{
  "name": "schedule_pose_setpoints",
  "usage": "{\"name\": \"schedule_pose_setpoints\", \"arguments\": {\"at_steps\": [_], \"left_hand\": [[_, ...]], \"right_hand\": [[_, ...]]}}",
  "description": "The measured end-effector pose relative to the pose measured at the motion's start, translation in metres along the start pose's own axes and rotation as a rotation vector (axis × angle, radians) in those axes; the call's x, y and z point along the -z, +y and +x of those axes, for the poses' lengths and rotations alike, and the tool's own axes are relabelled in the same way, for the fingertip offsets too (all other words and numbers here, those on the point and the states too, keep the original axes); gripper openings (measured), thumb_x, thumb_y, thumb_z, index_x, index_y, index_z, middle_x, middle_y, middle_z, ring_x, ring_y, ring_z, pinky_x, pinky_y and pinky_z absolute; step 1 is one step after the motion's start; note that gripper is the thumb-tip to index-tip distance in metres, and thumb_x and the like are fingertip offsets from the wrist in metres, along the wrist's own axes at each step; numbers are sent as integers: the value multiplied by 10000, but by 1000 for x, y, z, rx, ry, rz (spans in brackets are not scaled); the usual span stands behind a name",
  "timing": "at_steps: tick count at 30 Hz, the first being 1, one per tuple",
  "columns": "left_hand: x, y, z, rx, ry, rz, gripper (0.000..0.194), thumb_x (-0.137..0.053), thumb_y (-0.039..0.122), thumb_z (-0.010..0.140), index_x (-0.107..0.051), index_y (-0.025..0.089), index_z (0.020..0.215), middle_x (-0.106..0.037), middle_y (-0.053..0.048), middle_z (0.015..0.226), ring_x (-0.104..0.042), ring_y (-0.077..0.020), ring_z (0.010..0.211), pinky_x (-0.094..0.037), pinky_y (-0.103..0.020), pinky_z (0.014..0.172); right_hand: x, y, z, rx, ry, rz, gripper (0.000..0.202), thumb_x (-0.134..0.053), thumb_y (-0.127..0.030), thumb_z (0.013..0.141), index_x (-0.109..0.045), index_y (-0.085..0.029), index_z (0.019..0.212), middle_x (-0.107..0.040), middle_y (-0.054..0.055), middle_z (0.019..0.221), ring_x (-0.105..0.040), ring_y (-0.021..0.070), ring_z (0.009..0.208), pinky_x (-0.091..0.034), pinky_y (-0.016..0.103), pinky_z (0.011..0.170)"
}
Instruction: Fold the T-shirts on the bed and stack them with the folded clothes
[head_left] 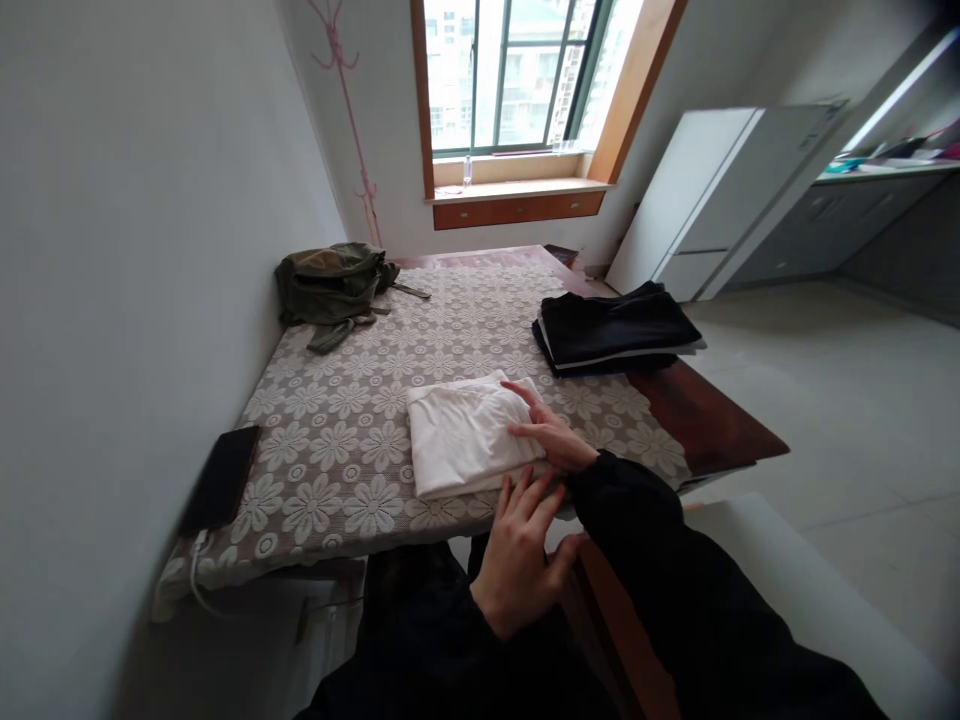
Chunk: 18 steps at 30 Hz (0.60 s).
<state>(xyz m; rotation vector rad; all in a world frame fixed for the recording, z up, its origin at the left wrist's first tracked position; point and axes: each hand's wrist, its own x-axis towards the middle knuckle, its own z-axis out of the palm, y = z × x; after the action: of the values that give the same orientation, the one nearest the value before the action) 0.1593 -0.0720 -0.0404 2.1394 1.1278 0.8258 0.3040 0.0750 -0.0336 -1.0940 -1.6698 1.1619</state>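
A white piece of folded fabric (465,430), perhaps a garment, lies flat near the front edge of the table. My right hand (553,432) rests on its right side, thumb and index finger stretched out over the top; the other fingers are partly hidden. Just below it, my left hand (521,550) has its fingers spread, the tips at the fabric's near right corner. Both arms wear black sleeves, and the right forearm comes in from the lower right.
A patterned lace tablecloth (337,440) covers most of the table. Folded dark clothes (615,325) are stacked at the right. A green backpack (334,280) sits back left against the wall. A phone (221,480) with a white cable lies front left. A white fridge (690,200) stands beyond.
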Motion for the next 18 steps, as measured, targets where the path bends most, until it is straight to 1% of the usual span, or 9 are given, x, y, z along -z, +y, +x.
{"name": "schedule_pose_setpoints", "arguments": {"at_steps": [2, 4, 6, 9, 11, 14, 16, 18], "left_hand": [[12, -4, -14, 16, 43, 50, 519, -642, 281, 941, -570, 250, 1454, -540, -71, 1577, -380, -299, 1536, -278, -588, 1290], [24, -7, -25, 31, 78, 87, 444, -655, 243, 928, -628, 271, 1371, -618, -58, 1501, -482, -290, 1469, -298, -588, 1278], [36, -10, -34, 58, 109, 105, 370, -668, 242, 924, -673, 296, 1290, -687, -43, 1411, -540, -299, 1415, -258, -636, 1274], [47, -14, -41, 107, 153, 85, 254, -702, 257, 902, -725, 307, 1150, -776, -30, 1221, -605, -321, 1333, -178, -710, 1254], [52, -16, -44, 119, 174, 38, 182, -717, 257, 883, -740, 294, 1060, -800, -28, 1104, -640, -321, 1274, -168, -710, 1247], [54, -18, -46, 136, 200, -43, 84, -706, 257, 883, -739, 286, 954, -806, -18, 991, -671, -316, 1199, -141, -714, 1241], [55, -20, -48, 158, 218, -74, 55, -687, 252, 893, -733, 281, 903, -804, -13, 934, -680, -315, 1168, -100, -731, 1236], [55, -23, -51, 164, 231, -86, 73, -675, 247, 898, -724, 273, 852, -795, -8, 872, -687, -313, 1147, -60, -739, 1237]], "right_hand": [[2, -3, 3, -98, -113, 65, 692, -680, -251, 805, -571, -247, 1488, -705, 48, 1315, -674, 262, 1104, -548, 390, 981], [5, -6, 5, -166, -153, 90, 687, -692, -218, 766, -622, -240, 1449, -687, 43, 1372, -654, 297, 1170, -515, 421, 1040], [8, -8, 5, -166, -148, 57, 705, -694, -201, 757, -623, -236, 1457, -653, 38, 1443, -616, 326, 1267, -445, 456, 1134], [14, -9, 0, -100, -133, -5, 714, -712, -197, 762, -618, -251, 1468, -599, 15, 1521, -487, 334, 1440, -273, 458, 1262], [17, -8, -4, -83, -129, -29, 709, -721, -205, 767, -620, -262, 1466, -581, 5, 1541, -422, 328, 1496, -218, 451, 1286], [19, -9, -7, -111, -114, -32, 712, -721, -213, 770, -613, -266, 1472, -561, 1, 1559, -400, 326, 1514, -205, 462, 1293], [19, -9, -7, -136, -104, -14, 711, -719, -218, 773, -612, -266, 1474, -548, -5, 1569, -394, 317, 1519, -189, 454, 1299], [21, -11, -9, -165, -99, 6, 710, -722, -234, 783, -603, -267, 1482, -539, -11, 1576, -393, 308, 1520, -177, 440, 1304]]}}
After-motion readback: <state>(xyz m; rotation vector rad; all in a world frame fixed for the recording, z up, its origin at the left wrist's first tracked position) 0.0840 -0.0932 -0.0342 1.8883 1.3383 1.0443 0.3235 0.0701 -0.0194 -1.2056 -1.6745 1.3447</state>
